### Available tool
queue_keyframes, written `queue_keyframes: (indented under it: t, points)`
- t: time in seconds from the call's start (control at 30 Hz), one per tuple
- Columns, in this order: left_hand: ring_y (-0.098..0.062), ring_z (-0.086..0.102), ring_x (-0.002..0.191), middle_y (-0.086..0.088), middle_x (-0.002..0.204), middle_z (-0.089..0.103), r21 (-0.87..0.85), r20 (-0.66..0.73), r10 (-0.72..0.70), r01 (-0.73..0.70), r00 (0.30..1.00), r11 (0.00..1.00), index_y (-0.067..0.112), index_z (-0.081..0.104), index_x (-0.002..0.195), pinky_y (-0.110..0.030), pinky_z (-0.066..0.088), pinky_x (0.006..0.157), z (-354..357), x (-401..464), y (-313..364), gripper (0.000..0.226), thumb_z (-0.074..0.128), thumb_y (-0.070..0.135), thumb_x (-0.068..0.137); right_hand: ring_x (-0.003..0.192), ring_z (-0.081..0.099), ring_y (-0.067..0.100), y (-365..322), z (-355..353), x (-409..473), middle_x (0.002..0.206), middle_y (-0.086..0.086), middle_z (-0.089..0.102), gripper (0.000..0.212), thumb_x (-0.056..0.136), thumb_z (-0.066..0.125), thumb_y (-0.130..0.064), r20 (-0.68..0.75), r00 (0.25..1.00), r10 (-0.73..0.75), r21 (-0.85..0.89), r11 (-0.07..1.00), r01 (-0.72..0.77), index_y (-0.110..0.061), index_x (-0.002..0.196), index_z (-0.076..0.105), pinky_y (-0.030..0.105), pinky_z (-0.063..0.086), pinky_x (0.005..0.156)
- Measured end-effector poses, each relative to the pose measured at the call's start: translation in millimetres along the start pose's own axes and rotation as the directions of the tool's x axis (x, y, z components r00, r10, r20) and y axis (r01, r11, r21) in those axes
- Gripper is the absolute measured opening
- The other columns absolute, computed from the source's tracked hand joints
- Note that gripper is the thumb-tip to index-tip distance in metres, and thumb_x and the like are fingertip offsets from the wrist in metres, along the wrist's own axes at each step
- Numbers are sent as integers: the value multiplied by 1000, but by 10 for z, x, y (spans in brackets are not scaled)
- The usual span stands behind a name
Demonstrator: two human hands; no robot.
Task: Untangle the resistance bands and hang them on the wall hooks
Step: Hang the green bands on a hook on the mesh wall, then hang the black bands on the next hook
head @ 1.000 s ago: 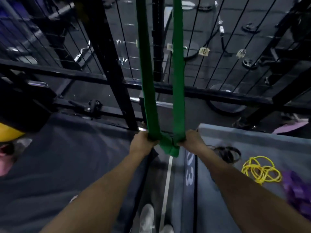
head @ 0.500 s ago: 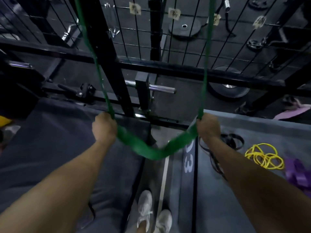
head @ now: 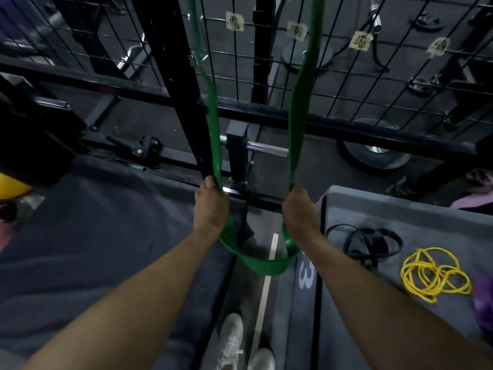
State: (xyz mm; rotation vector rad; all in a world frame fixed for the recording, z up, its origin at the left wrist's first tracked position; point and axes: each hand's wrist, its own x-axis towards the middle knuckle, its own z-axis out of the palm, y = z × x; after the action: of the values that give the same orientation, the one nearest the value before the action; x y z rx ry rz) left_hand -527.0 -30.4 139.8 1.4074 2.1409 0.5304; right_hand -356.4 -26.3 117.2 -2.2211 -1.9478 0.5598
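A: Both hands on the green band (head: 296, 108) here. The left hand (head: 210, 206) grips one strand, the right hand (head: 301, 209) grips the other, fingers curled round it.

B: The two strands run straight up past the wire grid (head: 346, 76) and out of the top of the view. Below the hands the loop sags in a shallow curve.

A: On the grey mat (head: 400, 214) to the right: a tangled yellow band (head: 433, 275), a black band (head: 370, 243) just beside it, a bit of purple band (head: 484, 297) at the edge.

B: White shoes (head: 234, 340) down at the bottom, beside a white floor line (head: 262, 295).
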Motion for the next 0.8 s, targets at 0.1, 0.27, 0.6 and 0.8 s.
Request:
queue_keyframes:
  t: [0.1, 0.27, 0.6, 0.8]
  points:
    - [-41, 47, 112, -21, 121, 48, -57, 67, 60, -56, 996, 997, -2, 42, 116, -47, 44, 87, 38, 55, 63, 40, 59, 21, 88, 107, 52, 36, -128, -2, 85, 121, 21, 49, 30, 97, 38, -14, 48, 999, -25, 148, 989, 17, 0, 123, 38, 37, 41, 80]
    - [-35, 46, 117, -19, 126, 45, -45, 112, 162, -158, 980, 986, 0, 39, 126, -43, 40, 93, 121, 126, 133, 54, 66, 19, 84, 91, 59, 39, -262, 176, 157, 111, 25, 50, 23, 90, 46, 3, -55, 990, -132, 163, 977, 139, 8, 113, 44, 34, 42, 68]
    - [-31, 46, 123, -12, 141, 39, 63, 146, 227, -238, 963, 969, 8, 33, 138, -39, 40, 97, 92, 373, 111, 53, 54, 13, 90, 107, 51, 31, -291, 84, 335, 120, 16, 48, 32, 93, 46, -3, -29, 983, -180, 10, 984, 181, -3, 125, 43, 33, 41, 73]
    - [-28, 46, 122, -8, 136, 44, 48, 248, 368, -391, 896, 919, 11, 41, 135, -39, 42, 96, 313, 337, 386, 47, 54, 15, 89, 109, 47, 29, 92, -36, 328, 123, 10, 45, 34, 92, 43, -10, -53, 998, -43, -68, 997, 39, -10, 126, 41, 37, 44, 79]
